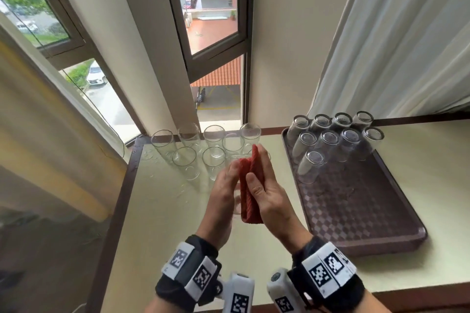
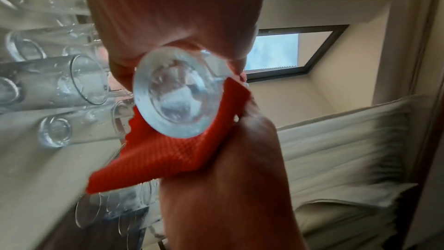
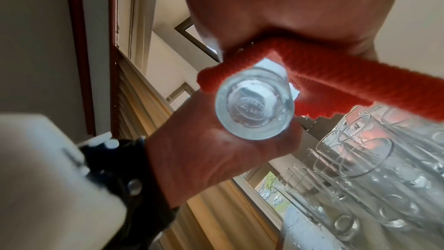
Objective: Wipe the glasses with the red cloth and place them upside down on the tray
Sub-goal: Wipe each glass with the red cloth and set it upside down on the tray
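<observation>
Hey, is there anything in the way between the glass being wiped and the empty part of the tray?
Nothing visible blocks it. The glass, wrapped in the red cloth, is held by the left hand and right hand left of the tray. The upside-down glasses crowd its far end; the near part is bare.

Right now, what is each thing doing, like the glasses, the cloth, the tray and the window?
Held glass: gripped by left hand, partly wrapped in cloth.
Red cloth: folded, pressed on the glass by right hand.
Tray glasses: nine, upside down.
Table glasses: upright, wet, not yet wiped.
Tray: front part bare.
Window: open.
</observation>
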`<state>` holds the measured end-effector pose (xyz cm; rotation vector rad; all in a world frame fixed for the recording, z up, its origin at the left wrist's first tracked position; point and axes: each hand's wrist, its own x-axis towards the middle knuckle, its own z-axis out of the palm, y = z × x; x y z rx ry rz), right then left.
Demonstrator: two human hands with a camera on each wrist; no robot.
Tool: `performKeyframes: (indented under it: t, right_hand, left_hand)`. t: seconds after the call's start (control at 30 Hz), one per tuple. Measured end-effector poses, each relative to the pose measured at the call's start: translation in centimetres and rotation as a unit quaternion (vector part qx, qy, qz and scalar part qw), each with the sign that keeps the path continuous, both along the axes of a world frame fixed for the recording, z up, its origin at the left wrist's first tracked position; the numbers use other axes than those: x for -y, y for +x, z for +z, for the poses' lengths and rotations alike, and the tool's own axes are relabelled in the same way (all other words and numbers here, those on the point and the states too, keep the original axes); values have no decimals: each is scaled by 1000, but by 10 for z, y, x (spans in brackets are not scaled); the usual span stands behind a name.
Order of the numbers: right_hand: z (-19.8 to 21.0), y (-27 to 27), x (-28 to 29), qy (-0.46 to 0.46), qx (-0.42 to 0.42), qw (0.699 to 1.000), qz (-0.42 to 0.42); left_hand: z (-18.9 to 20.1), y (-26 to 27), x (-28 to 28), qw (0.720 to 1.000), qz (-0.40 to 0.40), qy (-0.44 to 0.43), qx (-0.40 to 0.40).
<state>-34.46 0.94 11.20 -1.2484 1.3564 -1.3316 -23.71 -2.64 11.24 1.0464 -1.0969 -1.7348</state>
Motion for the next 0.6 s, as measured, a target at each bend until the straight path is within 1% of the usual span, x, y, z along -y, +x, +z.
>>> performKeyframes:
  t: [0.1, 0.17, 0.23, 0.33, 0.4, 0.47, 0.53, 0.6]
  right_hand:
    - [9, 4, 15, -16, 60, 997, -47]
    - [16, 6, 22, -16, 71, 996, -48]
    - [21, 10, 26, -18, 63, 997, -35]
    - [23, 20, 19, -46, 18, 999, 5]
    - [20, 26, 13, -55, -24, 998, 25]
    - [20, 28, 13, -62, -41, 997, 31]
    - [20, 27, 20, -59, -25, 998, 23]
    - [23, 24, 32, -44, 32, 999, 7]
  left_hand:
    - [7, 3, -2, 1000, -15, -25, -10]
    - [10, 3, -4, 1000, 4, -28, -12]
    - [12, 4, -1, 999, 35, -15, -18]
    - [20, 9, 6, 996, 75, -1, -38]
    - [20, 12, 10, 996, 84, 12, -41]
    - [21, 13, 12, 995, 93, 20, -43]
    - [23, 12, 12, 995, 88, 10, -53]
    - [26, 9, 12, 996, 76, -8, -45]
